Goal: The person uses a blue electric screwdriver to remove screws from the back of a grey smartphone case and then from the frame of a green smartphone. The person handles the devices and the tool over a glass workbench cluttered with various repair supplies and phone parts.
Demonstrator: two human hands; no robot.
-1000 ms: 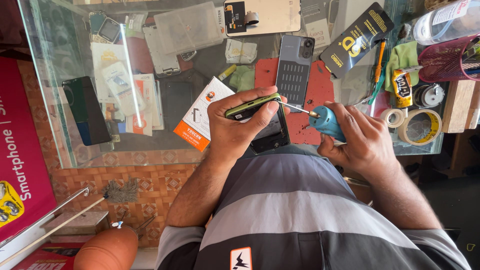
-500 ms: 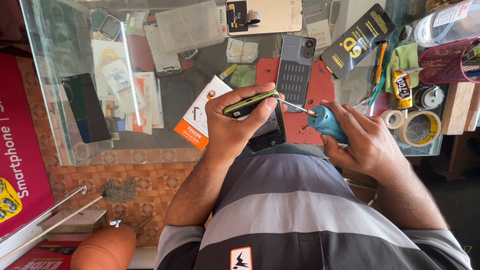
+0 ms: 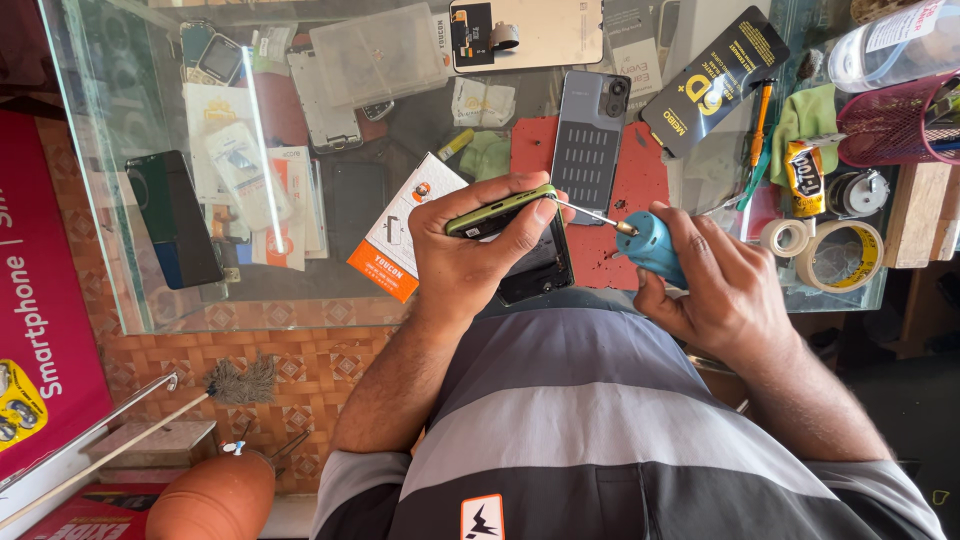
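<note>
A glass counter (image 3: 330, 290) fills the upper part of the view, with a red banner (image 3: 45, 290) running down the left edge and a tiled wall face below the glass. On the counter lies a red work mat (image 3: 640, 175), and on it a grey phone back (image 3: 590, 130) with its camera block at the top. Further up is a pale gold phone back (image 3: 530, 30); to its right a black and yellow packet (image 3: 715, 85). At the right edge stand a pink mesh holder (image 3: 900, 120), two rolls of tape (image 3: 845, 255) and a small yellow tube (image 3: 803, 175). An orange and white box (image 3: 400, 230) lies just left of the hands, and a dark phone (image 3: 175, 220) sits under the glass at the left.

The left hand (image 3: 470, 255) is closed around a green-edged phone (image 3: 500, 210) – fingers over the top rim, thumb along the near side – holding it on edge above a second dark phone lying flat on the counter. The right hand (image 3: 720, 285) is wrapped firmly around the blue handle of a small screwdriver (image 3: 645, 240) (its thin metal shaft points left), and the tip meets the right end of the green-edged phone, just beside the left thumb. Both hands hover over the near edge of the mat – close in front of the person's striped shirt.
</note>
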